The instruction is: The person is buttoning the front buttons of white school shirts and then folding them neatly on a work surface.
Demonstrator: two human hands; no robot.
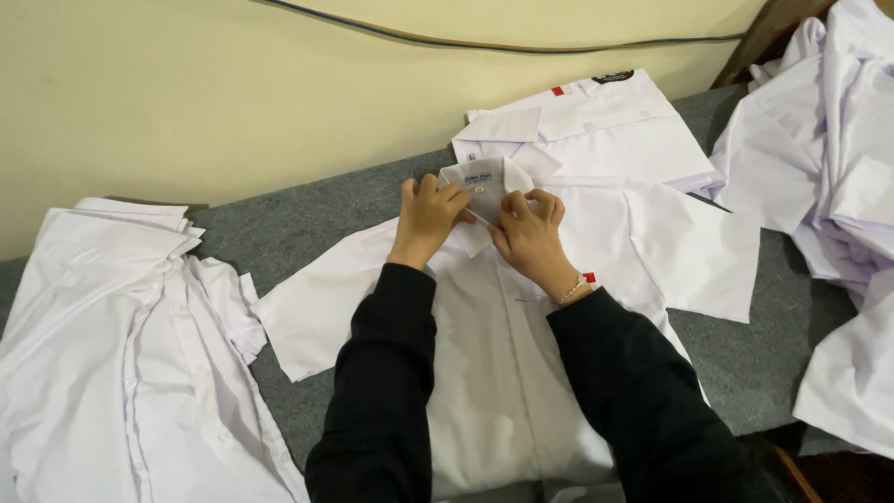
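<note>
Around the hands, more white cloth shirts lie on the grey felt table point(307, 219): a folded white shirt point(596, 126) at 12 o'clock, a rumpled white shirt pile point(112, 345) at 9 o'clock, and a loose white shirt heap point(829, 177) at 3 o'clock. Black sleeves point(391, 391) hide part of the middle. The flat white short-sleeved shirt point(494, 373) lies in the centre, front up. The left hand point(426, 219) and right hand point(531, 233) both pinch its collar point(484, 182).
</note>
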